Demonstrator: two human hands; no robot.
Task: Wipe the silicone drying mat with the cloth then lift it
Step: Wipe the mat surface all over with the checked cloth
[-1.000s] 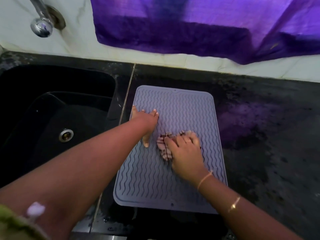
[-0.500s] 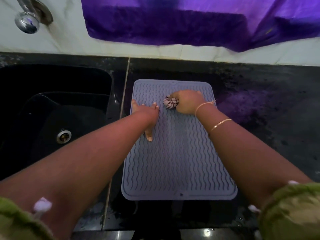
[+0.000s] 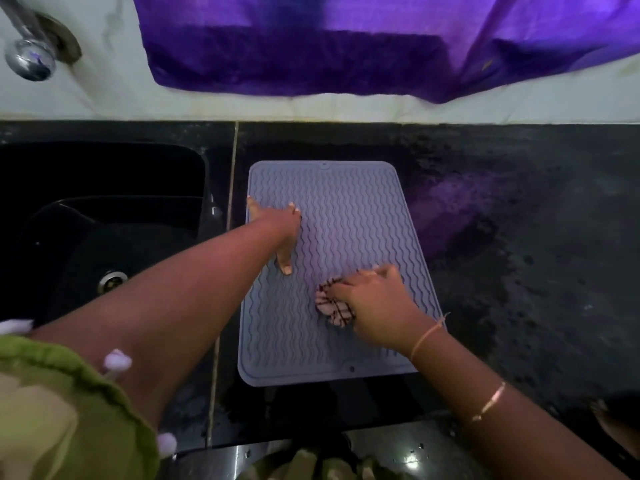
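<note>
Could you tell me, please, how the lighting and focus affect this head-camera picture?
Head view: dim; the sink is nearly black; the purple fabric throws a violet sheen on the countertop beside the mat; the right hand on the cloth looks soft.

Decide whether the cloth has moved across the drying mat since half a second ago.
Yes. The cloth in the right hand slid from the silicone drying mat's far edge toward its near edge.

Right of the dark sink (image 3: pixel 104 171) lies a black speckled counter (image 3: pixel 536 289); behind the sink a white wall (image 3: pixel 110 91) bears a chrome tap (image 3: pixel 29 60), purple fabric (image 3: pixel 346 46) hanging farther right.
</note>
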